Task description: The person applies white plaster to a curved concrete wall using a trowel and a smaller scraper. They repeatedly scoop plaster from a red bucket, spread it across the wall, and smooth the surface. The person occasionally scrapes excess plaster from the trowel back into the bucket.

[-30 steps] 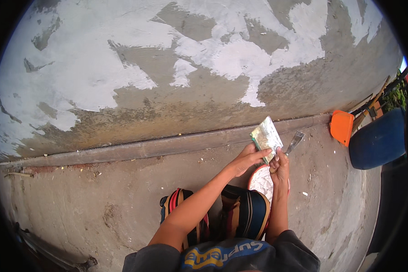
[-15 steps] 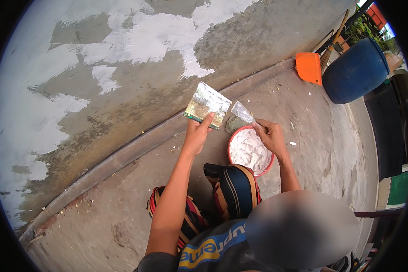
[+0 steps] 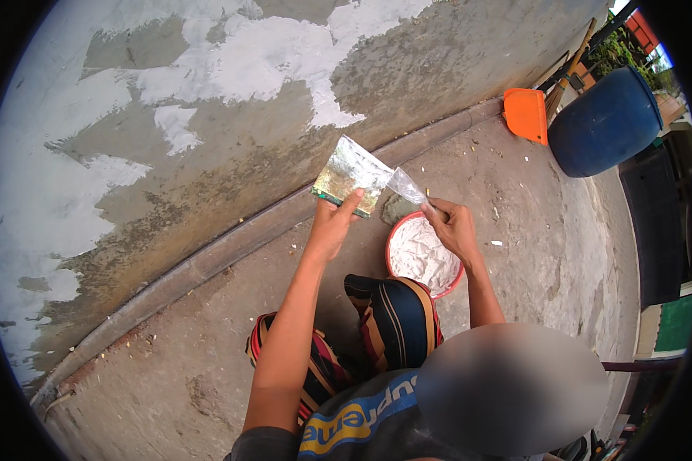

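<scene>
My left hand (image 3: 334, 224) is closed round the lower edge of a broad, square putty spreader (image 3: 352, 175), its thumb lying on the face. The spreader's face is smeared with white and brown, and a green strip runs along its gripped edge. In my right hand (image 3: 455, 232) is a small putty knife (image 3: 407, 187), held by its handle. The knife's tip meets or nearly meets the spreader's right edge. Under my right hand stands a red-rimmed tub (image 3: 389, 266) of white putty (image 3: 423, 252). Part of the tub's rim is hidden by that hand.
A grey wall (image 3: 231, 157) with white putty patches (image 3: 273, 65) rises at the left and far side, with a raised ledge (image 3: 207, 265) along its foot. On the concrete floor (image 3: 546, 253), an orange dustpan (image 3: 525, 115), a broom (image 3: 559, 91) and a blue barrel (image 3: 607, 123) stand far right.
My right hand has shifted slightly left, bringing the putty knife's tip up to the spreader's right edge. My left hand and the spreader have barely moved.
</scene>
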### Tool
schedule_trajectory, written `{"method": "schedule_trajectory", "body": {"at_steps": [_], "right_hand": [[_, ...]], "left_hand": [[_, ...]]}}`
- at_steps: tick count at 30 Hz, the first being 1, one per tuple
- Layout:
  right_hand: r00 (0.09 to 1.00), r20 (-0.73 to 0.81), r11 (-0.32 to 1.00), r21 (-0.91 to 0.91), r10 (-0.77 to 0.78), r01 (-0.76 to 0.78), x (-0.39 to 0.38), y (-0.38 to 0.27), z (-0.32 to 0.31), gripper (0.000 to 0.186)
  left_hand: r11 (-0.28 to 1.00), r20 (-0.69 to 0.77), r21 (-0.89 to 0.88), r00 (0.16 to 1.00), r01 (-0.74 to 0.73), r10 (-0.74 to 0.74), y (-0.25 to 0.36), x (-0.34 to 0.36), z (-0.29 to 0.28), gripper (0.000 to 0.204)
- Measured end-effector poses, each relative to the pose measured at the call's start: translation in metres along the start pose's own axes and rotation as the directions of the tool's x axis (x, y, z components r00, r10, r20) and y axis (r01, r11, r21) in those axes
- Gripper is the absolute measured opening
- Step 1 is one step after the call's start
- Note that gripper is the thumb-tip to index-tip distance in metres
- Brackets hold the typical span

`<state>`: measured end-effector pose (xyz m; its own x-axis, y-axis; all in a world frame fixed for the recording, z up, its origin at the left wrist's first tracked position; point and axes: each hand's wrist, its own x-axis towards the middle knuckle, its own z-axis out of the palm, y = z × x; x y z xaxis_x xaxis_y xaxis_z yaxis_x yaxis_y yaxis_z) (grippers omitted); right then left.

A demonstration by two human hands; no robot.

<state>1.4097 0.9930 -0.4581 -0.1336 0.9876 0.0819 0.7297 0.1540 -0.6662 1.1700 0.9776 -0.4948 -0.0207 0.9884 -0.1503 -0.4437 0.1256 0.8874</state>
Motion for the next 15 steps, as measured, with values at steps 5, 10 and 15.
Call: {"method": "schedule_trajectory", "body": {"at_steps": [5, 10, 15], "right_hand": [[1.0, 0.006, 1.0, -0.024, -0.001, 0.002, 0.0004, -0.0016, -0.0005, 0.031], [1.0, 0.02, 1.0, -0.01, 0.014, -0.013, -0.0023, -0.0019, 0.0013, 0.031], [1.0, 0.004, 1.0, -0.01, 0.0, 0.0, -0.002, -0.0037, 0.0064, 0.031]], "left_hand": [[0.999, 0.035, 0.03, 0.999, 0.021, -0.022, 0.0047, -0.0001, -0.0046, 0.044], [0.996, 0.003, 0.081, 0.999, 0.047, -0.048, 0.0076, -0.0024, -0.0054, 0.044], [0.995, 0.06, 0.091, 0.997, 0.05, -0.056, 0.0076, -0.0007, -0.0063, 0.042]]}}
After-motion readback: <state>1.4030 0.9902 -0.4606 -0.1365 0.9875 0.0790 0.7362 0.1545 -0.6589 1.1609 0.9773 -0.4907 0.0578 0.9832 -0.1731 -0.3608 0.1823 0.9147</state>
